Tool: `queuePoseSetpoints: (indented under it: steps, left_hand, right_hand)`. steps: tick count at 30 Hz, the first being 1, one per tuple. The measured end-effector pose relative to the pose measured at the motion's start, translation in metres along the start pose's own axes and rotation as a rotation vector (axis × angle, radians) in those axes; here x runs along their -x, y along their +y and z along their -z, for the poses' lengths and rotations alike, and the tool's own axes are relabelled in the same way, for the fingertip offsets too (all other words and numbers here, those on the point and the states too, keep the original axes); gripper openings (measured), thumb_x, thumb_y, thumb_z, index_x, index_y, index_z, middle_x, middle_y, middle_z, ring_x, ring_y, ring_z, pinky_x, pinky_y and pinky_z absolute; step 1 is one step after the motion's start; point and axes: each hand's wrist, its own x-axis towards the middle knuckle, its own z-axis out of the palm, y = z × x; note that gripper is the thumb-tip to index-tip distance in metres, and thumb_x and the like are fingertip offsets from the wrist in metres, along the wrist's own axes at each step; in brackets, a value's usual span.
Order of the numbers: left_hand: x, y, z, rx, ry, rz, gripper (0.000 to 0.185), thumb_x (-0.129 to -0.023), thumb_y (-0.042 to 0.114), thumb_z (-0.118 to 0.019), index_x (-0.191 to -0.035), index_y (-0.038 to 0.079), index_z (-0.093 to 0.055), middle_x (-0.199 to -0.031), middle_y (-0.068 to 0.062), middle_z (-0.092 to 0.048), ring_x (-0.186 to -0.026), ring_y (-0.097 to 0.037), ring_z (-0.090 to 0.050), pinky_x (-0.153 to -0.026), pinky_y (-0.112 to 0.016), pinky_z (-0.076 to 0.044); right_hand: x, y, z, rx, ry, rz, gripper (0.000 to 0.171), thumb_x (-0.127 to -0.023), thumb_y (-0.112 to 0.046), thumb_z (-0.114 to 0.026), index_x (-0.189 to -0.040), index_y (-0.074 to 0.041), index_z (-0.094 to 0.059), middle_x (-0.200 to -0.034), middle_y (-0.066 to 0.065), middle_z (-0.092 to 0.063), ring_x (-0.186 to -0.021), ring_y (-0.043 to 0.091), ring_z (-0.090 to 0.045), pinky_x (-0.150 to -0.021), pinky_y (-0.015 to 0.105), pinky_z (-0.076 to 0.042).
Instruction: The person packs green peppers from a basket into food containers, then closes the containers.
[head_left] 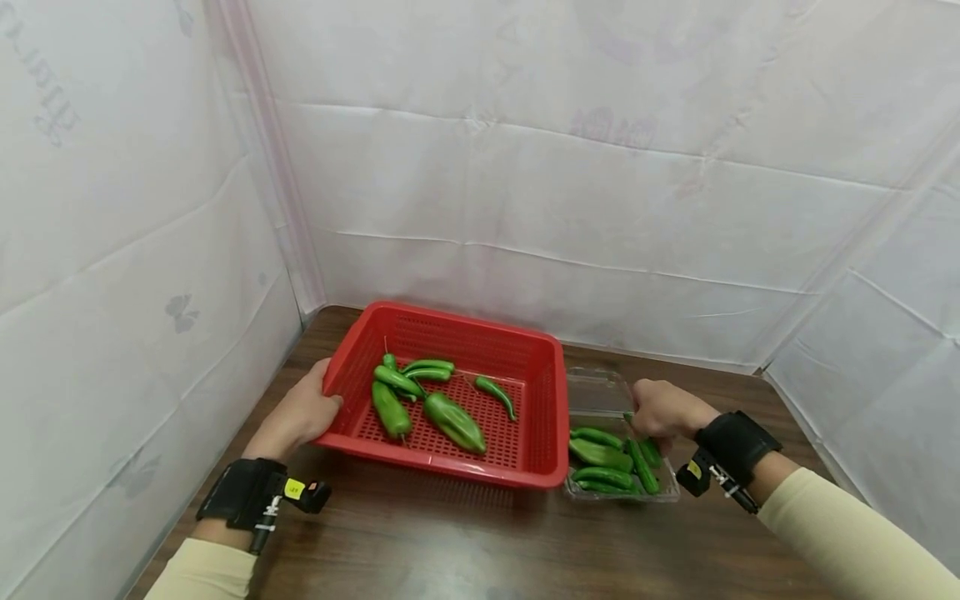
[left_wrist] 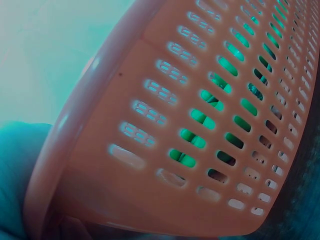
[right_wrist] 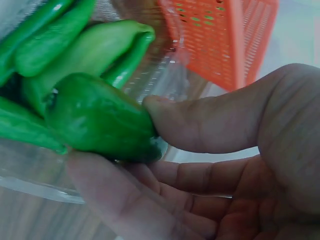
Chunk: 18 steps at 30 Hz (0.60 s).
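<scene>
White sheeting backs brown bench (head_left: 450, 533). Red basket (head_left: 551, 400) of peppers centre, left hand (head_left: 300, 417) grips its 9 o'clock rim. Clear clamshell (head_left: 600, 392) at 3 o'clock; right hand (head_left: 660, 410) fingers (right_wrist: 200, 122) pinch green pepper (right_wrist: 100, 120) inside: light, glossy, probably slippery; grab mid-body.

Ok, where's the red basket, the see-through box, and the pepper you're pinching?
red plastic basket (head_left: 553, 392), head view, right rim.
clear plastic box (head_left: 596, 390), head view, open lid.
green pepper (right_wrist: 100, 120), right wrist view, its middle.

White creased sheeting (head_left: 525, 167) walls in a dark wooden table (head_left: 450, 542), seemingly on three sides.
</scene>
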Motion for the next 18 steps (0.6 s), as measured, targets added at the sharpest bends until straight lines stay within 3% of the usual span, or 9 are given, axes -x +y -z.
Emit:
queuePoseSetpoints:
  steps: [4, 11, 18]
  left_hand:
    - [0.0, 0.0, 0.0, -0.002, 0.002, -0.002, 0.067, -0.104, 0.008, -0.043, -0.164, 0.001, -0.014, -0.143, -0.032, -0.052, -0.116, -0.038, -0.061, -0.091, -0.049, -0.051]
    - [0.0, 0.001, 0.0, -0.008, 0.0, 0.008, 0.068, -0.104, 0.008, -0.043, -0.164, 0.001, -0.013, -0.143, -0.032, -0.051, -0.116, -0.039, -0.061, -0.09, -0.049, -0.051]
    - [-0.001, 0.0, 0.0, -0.005, -0.002, 0.01, 0.068, -0.104, 0.008, -0.043, -0.165, 0.001, -0.012, -0.143, -0.032, -0.052, -0.115, -0.038, -0.062, -0.089, -0.047, -0.052]
  right_hand:
    - [-0.001, 0.008, -0.012, 0.0, -0.015, -0.016, 0.056, -0.092, 0.004, -0.064, -0.058, -0.026, -0.031, -0.047, 0.002, -0.05, -0.042, 0.015, -0.054, -0.051, 0.029, -0.046]
    - [-0.004, 0.022, -0.031, -0.014, 0.001, -0.029, 0.035, -0.09, 0.0, -0.074, -0.059, -0.009, -0.06, -0.05, 0.008, -0.06, -0.043, 0.018, -0.06, -0.053, 0.032, -0.055]
    - [-0.006, 0.029, -0.036, -0.006, 0.033, -0.034, 0.043, -0.089, -0.003, -0.077, -0.057, -0.015, -0.051, -0.048, 0.005, -0.054, -0.047, 0.02, -0.065, -0.052, 0.031, -0.054]
